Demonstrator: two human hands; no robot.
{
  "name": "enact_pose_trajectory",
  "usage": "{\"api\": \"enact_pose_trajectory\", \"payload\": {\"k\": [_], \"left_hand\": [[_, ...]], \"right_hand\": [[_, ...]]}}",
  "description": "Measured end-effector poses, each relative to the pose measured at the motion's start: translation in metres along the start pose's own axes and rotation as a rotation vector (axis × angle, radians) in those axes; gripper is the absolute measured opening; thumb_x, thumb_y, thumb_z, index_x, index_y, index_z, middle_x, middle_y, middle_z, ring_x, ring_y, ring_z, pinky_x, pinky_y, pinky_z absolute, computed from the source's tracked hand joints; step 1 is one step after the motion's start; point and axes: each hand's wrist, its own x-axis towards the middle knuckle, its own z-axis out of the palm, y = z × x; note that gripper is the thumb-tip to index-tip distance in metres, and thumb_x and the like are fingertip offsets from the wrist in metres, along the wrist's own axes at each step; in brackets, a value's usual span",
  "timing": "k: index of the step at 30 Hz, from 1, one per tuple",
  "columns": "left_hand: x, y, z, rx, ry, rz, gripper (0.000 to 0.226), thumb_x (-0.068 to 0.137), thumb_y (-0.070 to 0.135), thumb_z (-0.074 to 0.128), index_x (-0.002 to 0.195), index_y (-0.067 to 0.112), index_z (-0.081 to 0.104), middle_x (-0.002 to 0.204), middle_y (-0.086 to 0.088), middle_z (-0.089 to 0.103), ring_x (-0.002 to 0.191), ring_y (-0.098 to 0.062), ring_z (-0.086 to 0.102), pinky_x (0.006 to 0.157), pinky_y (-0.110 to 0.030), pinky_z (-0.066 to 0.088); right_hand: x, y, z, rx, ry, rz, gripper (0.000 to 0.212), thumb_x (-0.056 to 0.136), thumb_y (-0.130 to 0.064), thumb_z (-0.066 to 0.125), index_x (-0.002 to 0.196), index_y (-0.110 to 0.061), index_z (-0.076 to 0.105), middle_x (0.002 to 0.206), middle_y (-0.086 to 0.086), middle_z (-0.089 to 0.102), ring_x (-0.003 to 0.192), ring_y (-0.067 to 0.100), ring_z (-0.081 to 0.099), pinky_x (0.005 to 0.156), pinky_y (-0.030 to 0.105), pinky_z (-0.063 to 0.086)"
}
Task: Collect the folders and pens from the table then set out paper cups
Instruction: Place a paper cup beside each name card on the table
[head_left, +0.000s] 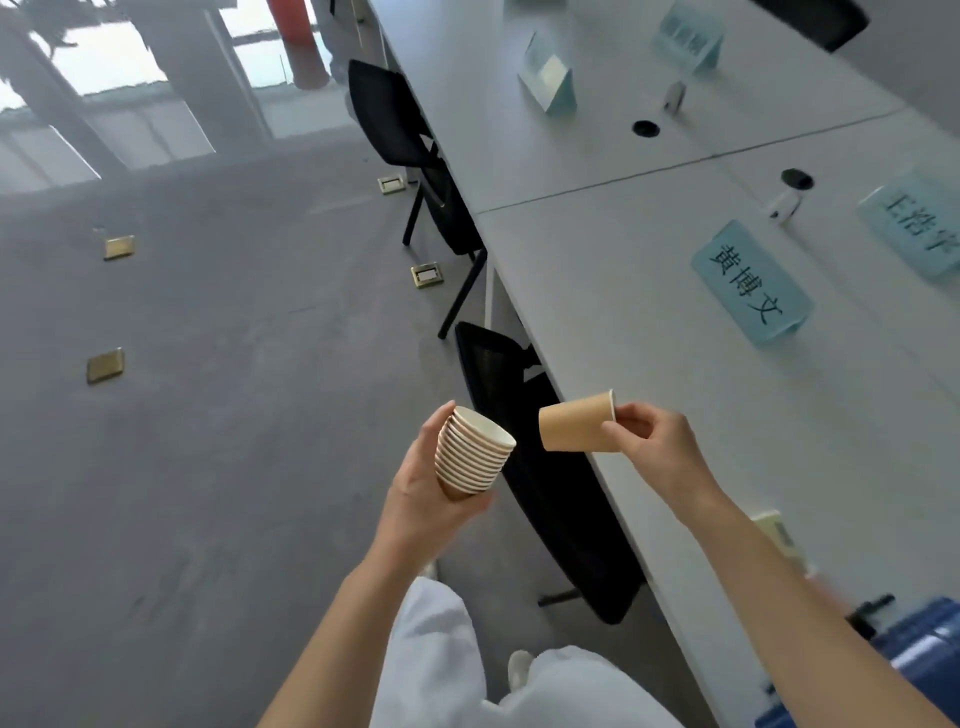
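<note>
My left hand (421, 483) grips a stack of several brown paper cups (470, 452) with white insides, tilted with the mouths up and to the right. My right hand (657, 447) pinches the rim of a single brown paper cup (574, 423), which lies on its side in the air just right of the stack, over a chair beside the table's edge. The long white table (649, 364) runs along the right. A blue folder (930, 654) lies at the table's near end with a black pen (872, 605) beside it.
Light blue name cards (750, 283) stand on the table, with more farther back (550, 78). Black mesh chairs (545, 467) are pushed in along the table's left side. Grey carpet with brass floor sockets (105, 365) spreads to the left. Cable holes (645, 128) dot the tabletop.
</note>
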Motion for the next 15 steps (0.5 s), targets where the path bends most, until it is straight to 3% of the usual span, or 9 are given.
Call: {"api": "enact_pose_trajectory", "payload": {"k": [4, 8, 12, 15], "left_hand": [[0.066, 0.007, -0.029, 0.022, -0.113, 0.053, 0.095, 0.066, 0.019, 0.081, 0.135, 0.058, 0.029, 0.112, 0.019, 0.055, 0.1, 0.005, 0.055, 0.076, -0.01, 0.041], [0.122, 0.019, -0.044, 0.044, -0.203, 0.094, 0.096, 0.066, 0.019, 0.082, 0.135, 0.059, 0.028, 0.116, 0.018, 0.056, 0.105, 0.0, 0.056, 0.077, -0.011, 0.04], [0.166, 0.03, -0.043, 0.055, -0.253, 0.107, 0.098, 0.065, 0.02, 0.084, 0.134, 0.061, 0.026, 0.117, 0.02, 0.056, 0.106, 0.004, 0.054, 0.079, -0.009, 0.039], [0.191, 0.04, -0.037, 0.065, -0.28, 0.105, 0.099, 0.066, 0.021, 0.083, 0.134, 0.064, 0.025, 0.12, 0.02, 0.054, 0.11, -0.003, 0.053, 0.086, -0.018, 0.041]], "right_hand": [[0.034, -0.018, 0.018, -0.007, 0.131, 0.089, 0.021, 0.085, -0.015, 0.065, 0.104, -0.009, 0.07, 0.095, 0.003, 0.071, 0.093, 0.019, 0.067, 0.088, 0.033, 0.052], [0.06, -0.032, 0.029, -0.09, 0.256, 0.164, 0.018, 0.085, -0.014, 0.064, 0.101, -0.008, 0.069, 0.089, 0.002, 0.067, 0.086, 0.017, 0.062, 0.077, 0.022, 0.042], [0.091, -0.024, 0.02, -0.335, 0.283, 0.181, 0.011, 0.085, -0.013, 0.06, 0.09, -0.005, 0.066, 0.087, 0.013, 0.071, 0.083, 0.031, 0.065, 0.066, 0.026, 0.04], [0.115, -0.009, 0.003, -0.514, 0.31, 0.196, 0.01, 0.087, -0.011, 0.055, 0.084, -0.003, 0.061, 0.082, 0.02, 0.067, 0.078, 0.037, 0.062, 0.06, 0.032, 0.041]]}}
